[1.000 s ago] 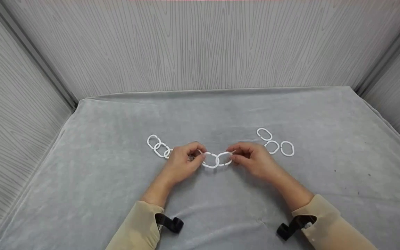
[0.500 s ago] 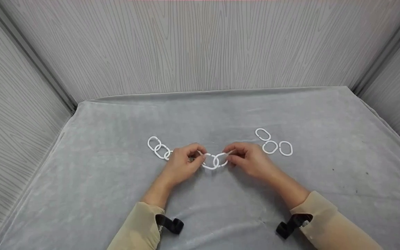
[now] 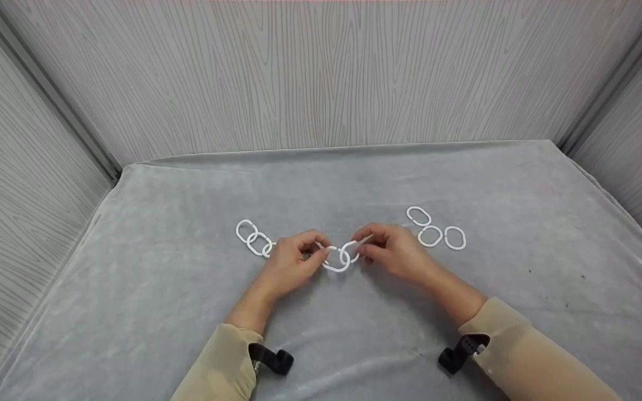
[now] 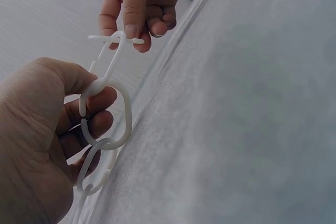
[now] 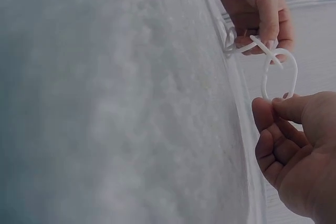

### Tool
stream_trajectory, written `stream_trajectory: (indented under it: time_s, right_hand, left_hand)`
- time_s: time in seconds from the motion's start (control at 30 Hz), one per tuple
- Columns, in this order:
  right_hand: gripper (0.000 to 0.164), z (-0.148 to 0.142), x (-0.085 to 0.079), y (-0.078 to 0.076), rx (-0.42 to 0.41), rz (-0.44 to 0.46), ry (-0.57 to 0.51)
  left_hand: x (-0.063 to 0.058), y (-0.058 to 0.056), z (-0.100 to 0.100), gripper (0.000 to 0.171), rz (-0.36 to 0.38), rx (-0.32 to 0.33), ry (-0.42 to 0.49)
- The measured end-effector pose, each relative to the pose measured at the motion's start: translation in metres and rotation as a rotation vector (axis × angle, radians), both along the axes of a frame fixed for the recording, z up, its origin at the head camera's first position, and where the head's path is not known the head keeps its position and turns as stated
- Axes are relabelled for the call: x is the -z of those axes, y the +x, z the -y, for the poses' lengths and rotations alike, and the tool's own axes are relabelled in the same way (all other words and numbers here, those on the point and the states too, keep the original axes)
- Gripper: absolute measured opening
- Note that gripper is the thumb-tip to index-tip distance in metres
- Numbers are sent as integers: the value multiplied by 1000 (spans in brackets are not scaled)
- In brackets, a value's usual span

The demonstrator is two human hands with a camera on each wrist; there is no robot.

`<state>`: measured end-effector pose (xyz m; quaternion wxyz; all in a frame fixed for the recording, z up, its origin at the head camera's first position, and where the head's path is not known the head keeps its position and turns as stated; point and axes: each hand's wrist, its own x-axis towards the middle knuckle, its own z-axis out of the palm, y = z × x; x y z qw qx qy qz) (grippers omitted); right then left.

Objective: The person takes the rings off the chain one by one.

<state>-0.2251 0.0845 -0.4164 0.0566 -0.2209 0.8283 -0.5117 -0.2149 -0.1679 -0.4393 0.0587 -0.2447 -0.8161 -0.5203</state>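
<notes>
In the head view, my left hand (image 3: 293, 259) pinches the end link of a white plastic chain between thumb and fingers. The chain (image 3: 251, 236) runs out behind that hand to the left over the cloth. My right hand (image 3: 396, 253) pinches another white oval link (image 5: 296, 74) by its far end. These two links cross and overlap between the hands, one passing through the other. In the left wrist view, a C-shaped chain link (image 4: 127, 114) hangs below the left thumb, and its split shows beside the fingers. Part of the chain is hidden behind the left hand.
Several loose things lie around: a white link (image 3: 419, 208), a second link (image 3: 430, 226) touching close below it, and a third link (image 3: 465, 239) at their right. Grey cloth (image 3: 349, 345) covers the table, and wood-patterned panels (image 3: 321, 72) stand behind it and at both sides.
My right hand has moved a little to the left, carrying its link, so the two links overlap more. The left hand stays almost where it was. The head view has shifted slightly.
</notes>
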Motion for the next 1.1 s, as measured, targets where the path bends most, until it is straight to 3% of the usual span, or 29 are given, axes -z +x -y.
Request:
stream_trajectory:
  time_s: [0.87, 1.1]
  right_hand:
    - [11, 14, 2, -6, 21, -1, 1]
    - [13, 15, 4, -8, 23, 60, -55]
  left_hand:
    - [-1, 1, 1, 5, 7, 8, -1]
    - [-1, 1, 1, 5, 21, 11, 0]
